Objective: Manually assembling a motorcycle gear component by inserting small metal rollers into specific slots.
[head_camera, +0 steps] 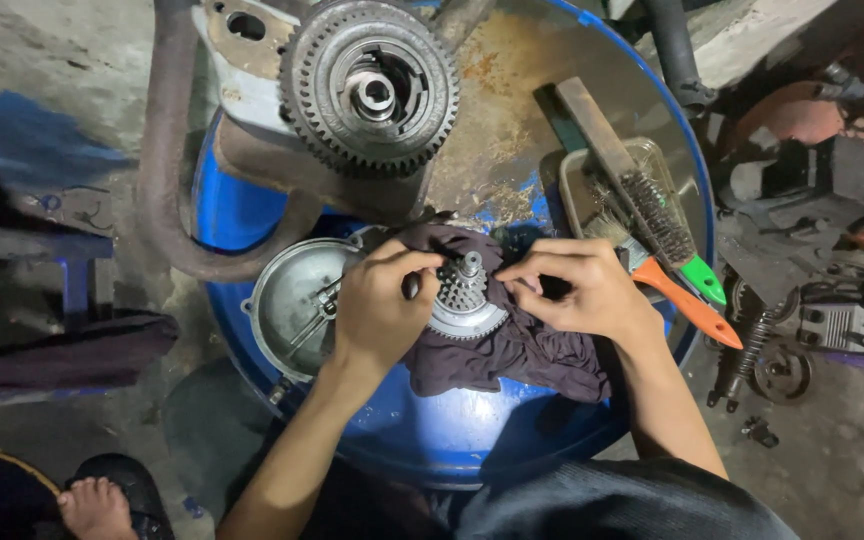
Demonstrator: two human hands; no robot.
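I see a round cover (292, 300) just left of my left hand (380, 305), whose fingers curl and pinch a dark tool against the small gear (464, 292). The gear sits between both hands on a dark rag (512, 350). My right hand (577, 290) pinches the rag beside it; brushes (667, 250) lie beyond.

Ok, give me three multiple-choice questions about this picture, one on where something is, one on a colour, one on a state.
1. Where does the small toothed metal gear sit?
A on the dark cloth
B on the floor
C in a box

2. What colour is the round drum top?
A red
B blue
C yellow

3. How are the left hand and right hand?
A both at the gear
B both lifted away
C one hidden

Answers: 1 A, cloth lies under the gear. 2 B, its painted rim shows blue. 3 A, fingers of both meet it.
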